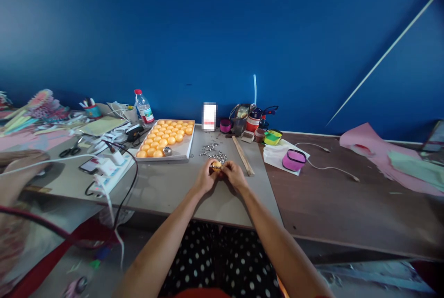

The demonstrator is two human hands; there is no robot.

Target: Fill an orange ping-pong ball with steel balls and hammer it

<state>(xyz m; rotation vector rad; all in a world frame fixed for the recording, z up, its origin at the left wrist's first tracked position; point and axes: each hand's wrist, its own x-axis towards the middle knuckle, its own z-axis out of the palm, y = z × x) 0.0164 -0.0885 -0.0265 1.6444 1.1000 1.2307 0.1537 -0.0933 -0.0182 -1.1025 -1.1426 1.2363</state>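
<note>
A small orange ball (216,165) with a dark or silvery band across it is held over the near part of the grey board. My left hand (205,176) is closed around its left side. The fingertips of my right hand (235,176) are pinched together against the ball's right side; what sits between them is too small to make out. Just beyond both hands lies a loose scatter of small silver pieces (212,151). To the left, a shallow white tray (186,150) holds rows of orange balls (163,137) and one silver-covered ball (167,151) at its near edge.
A wooden stick (243,157) lies right of the silver pieces. Small tubs, a red-and-white container (253,122) and a pink mesh item (294,160) stand farther right. Leftward are a power strip (116,170), cables, scissors (71,149), a bottle (144,108) and another person's arm (17,168).
</note>
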